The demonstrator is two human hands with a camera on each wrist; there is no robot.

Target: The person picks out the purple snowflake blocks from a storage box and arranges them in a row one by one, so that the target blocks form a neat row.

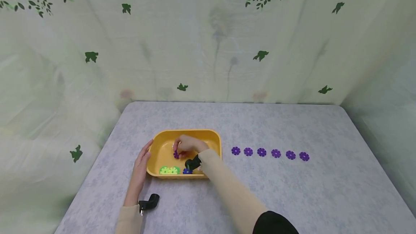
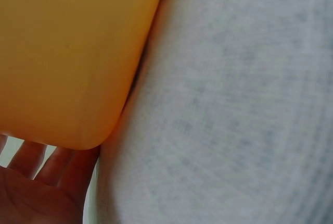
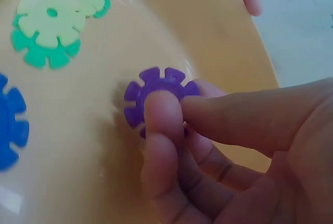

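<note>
A yellow tray point(image 1: 214, 140) stands on the table. Inside it, my right hand point(image 1: 190, 143) pinches a purple notched plastic disc point(image 3: 151, 81) between thumb and fingers, over the tray floor. My left hand point(image 1: 140, 167) rests along the tray's left side with fingers fairly straight; in the left wrist view its fingers point(image 2: 73, 177) touch the outer wall. Yellow-green discs point(image 1: 169, 170) overlap green ones at the tray's near left corner. A blue disc point(image 1: 187, 171) lies to their right, partly hidden by the black wrist camera point(image 1: 193, 163).
Right of the tray, several purple discs point(image 1: 261, 152) lie in a spaced row on the grey table point(image 1: 341, 190). A black wrist camera point(image 1: 150, 202) sits on the left wrist. Behind the table hangs a pale curtain point(image 1: 201, 46) with leaf prints.
</note>
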